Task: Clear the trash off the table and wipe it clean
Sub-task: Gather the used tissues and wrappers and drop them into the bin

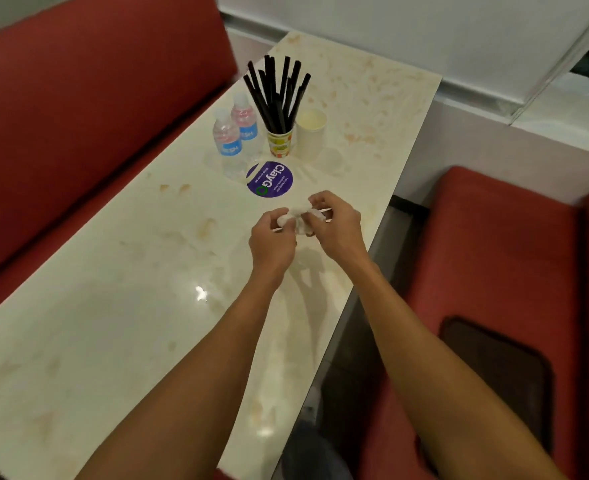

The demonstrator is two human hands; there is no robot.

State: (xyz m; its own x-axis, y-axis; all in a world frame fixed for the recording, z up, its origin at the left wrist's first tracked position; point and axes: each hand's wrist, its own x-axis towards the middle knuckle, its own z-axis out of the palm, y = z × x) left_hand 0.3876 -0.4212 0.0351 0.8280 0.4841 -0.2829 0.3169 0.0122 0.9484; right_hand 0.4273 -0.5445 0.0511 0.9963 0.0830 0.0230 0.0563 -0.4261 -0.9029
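I see left hand [273, 239] fingers curled, pinching crumpled tissue [294, 216] | right hand [338, 228] gripping its other side | tissue over table [113, 299], near purple sticker [269, 179]

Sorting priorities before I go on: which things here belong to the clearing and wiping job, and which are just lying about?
Job: crumpled tissue, held by left hand and right hand; table; white paper cup and water bottles, likely trash.
Lying about: cup of black straws; purple ClayGo sticker; red benches; dark tray on the right seat.
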